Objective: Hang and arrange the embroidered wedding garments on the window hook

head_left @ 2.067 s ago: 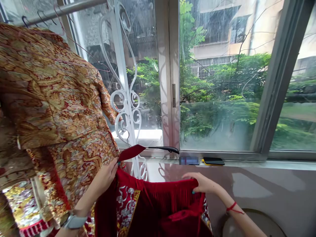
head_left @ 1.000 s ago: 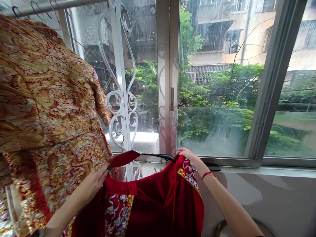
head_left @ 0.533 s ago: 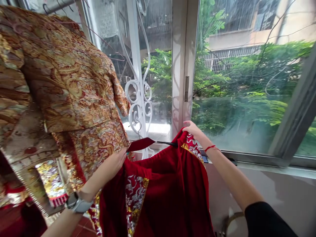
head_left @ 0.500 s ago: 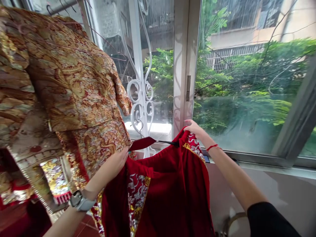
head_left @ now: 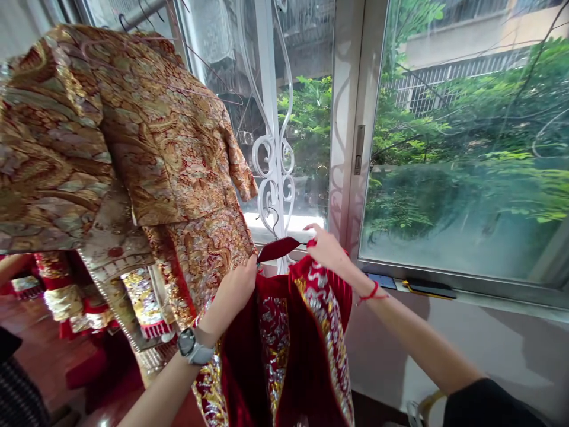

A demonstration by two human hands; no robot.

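A red velvet garment (head_left: 288, 356) with silver and gold embroidered trim hangs from a red-padded hanger (head_left: 278, 249) in front of me. My left hand (head_left: 237, 287), with a watch on its wrist, is closed on the garment's left shoulder edge. My right hand (head_left: 326, 249), a red string round its wrist, grips the garment's right shoulder at the hanger's arm. The garment's upper edge is bunched narrow between the two hands.
Gold and red brocade robes (head_left: 146, 154) hang on a rail (head_left: 142, 12) at the left. A white scrolled metal post (head_left: 273, 148) stands before the window. A dark phone (head_left: 429, 289) lies on the sill (head_left: 489, 296). Another person's arm (head_left: 11, 267) shows at far left.
My right hand has moved left toward the hanger's middle, gathering the garment's shoulders close together. My view has swung left and nearer to the clothes.
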